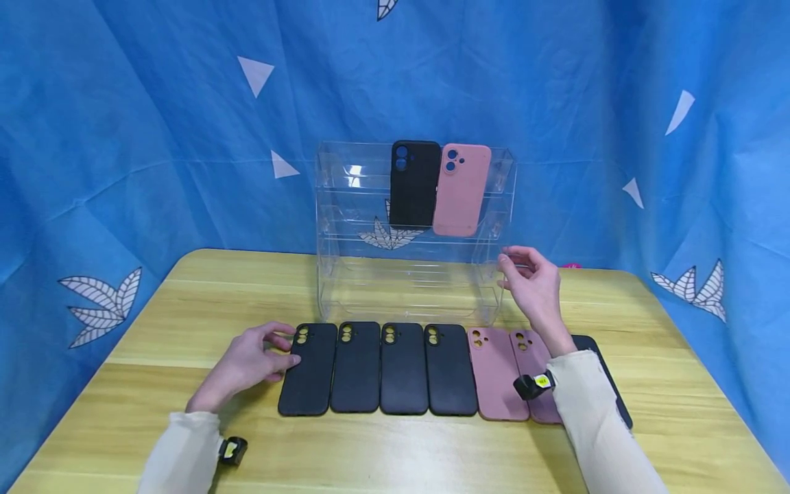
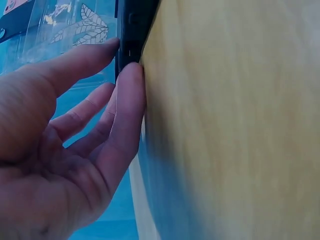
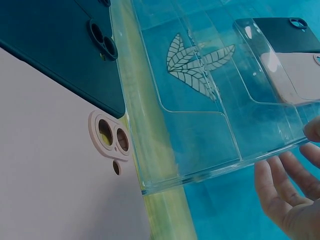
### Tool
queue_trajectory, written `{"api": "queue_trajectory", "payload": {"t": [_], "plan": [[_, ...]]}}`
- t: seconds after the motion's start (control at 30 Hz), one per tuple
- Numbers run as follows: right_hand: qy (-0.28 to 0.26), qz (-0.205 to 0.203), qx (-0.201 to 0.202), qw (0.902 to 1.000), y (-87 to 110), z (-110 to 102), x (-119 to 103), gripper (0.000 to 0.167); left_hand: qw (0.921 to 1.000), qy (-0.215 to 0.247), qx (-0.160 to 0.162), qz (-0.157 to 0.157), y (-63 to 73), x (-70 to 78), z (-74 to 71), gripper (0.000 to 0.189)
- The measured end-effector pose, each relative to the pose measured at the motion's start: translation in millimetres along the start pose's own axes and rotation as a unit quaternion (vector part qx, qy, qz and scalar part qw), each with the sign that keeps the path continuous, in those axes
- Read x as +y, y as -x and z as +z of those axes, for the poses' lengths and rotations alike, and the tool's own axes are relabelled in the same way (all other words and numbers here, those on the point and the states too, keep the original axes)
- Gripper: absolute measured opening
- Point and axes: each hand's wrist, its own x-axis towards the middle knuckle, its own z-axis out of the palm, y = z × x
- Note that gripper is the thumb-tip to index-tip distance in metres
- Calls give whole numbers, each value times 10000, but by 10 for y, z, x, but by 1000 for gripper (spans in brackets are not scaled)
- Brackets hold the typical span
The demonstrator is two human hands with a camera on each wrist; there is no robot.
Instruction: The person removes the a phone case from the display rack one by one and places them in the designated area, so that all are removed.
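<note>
In the head view, my left hand [image 1: 256, 357] is at the leftmost black phone case [image 1: 308, 374] of a row on the table. The left wrist view shows that hand's thumb and a finger [image 2: 131, 95] pinching the edge of this black case. My right hand [image 1: 532, 281] is raised beside the right side of a clear tiered display rack [image 1: 407, 274], its fingers loosely bent with nothing between them. From the right wrist, the fingertips appear right at the rack's side edge. High on the rack, a black phone case [image 1: 415, 185] leans upright beside a pink phone case [image 1: 463, 192].
Several more black cases [image 1: 404, 374], two pink cases [image 1: 501, 377] and another black case [image 1: 607, 377] at the right, partly behind the right forearm, lie along the row. The rack stands just behind them on the wooden table [image 1: 395, 453]. A blue patterned cloth [image 1: 185, 137] hangs behind.
</note>
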Motion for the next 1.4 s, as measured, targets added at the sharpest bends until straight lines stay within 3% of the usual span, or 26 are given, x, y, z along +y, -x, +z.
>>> {"api": "queue_trajectory", "payload": {"t": [0.17,0.33,0.63,1.0,1.4], "plan": [[11,1,-9,10000,-7,11,16,38,9998,-195,28,50,-5,-24,4,53],[87,-11,-6,10000,5,13,10,38,9999,-78,-14,130,9,-37,-18,53],[110,1,-17,9999,7,10,-2,39,9986,-20,104,527,29,3,-116,53],[90,-5,-48,9999,1,-5,3,41,9899,-88,639,1263,-19,150,-148,47],[45,-6,-36,10000,3,-12,-1,40,9844,182,592,1649,-76,395,-90,44]]}}
